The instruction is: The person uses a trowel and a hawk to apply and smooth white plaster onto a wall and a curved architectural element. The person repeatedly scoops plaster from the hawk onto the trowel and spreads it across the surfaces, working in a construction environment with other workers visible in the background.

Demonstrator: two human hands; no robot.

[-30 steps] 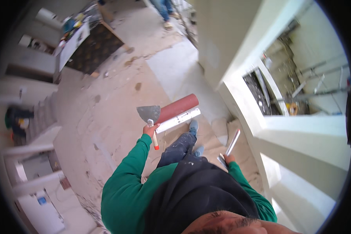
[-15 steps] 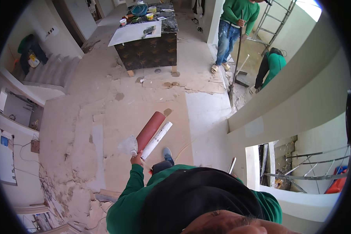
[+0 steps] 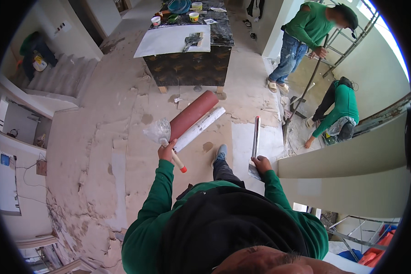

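My left hand [image 3: 167, 150] grips a putty knife [image 3: 162, 137] with a grey, smeared blade and a pale handle tipped in orange. Just beyond it on the floor lie a red-brown roll [image 3: 194, 114] and a white tube [image 3: 200, 129], side by side. My right hand [image 3: 261, 164] holds a long flat metal blade [image 3: 256, 137] that points away from me. I stand high above a rough, patchy floor [image 3: 100, 150], in green sleeves and a dark top.
A dark table [image 3: 189, 66] with a white board, tubs and a tool stands ahead. Two people in green work at the right, one standing [image 3: 306, 41], one crouching [image 3: 340, 112]. Pale stairs [image 3: 61, 77] rise at left. A beige wall ledge [image 3: 347, 160] runs at right.
The view has swung and come closer to the table and the two workers. My right hand with the metal blade has come up into sight; the left still holds the putty knife.
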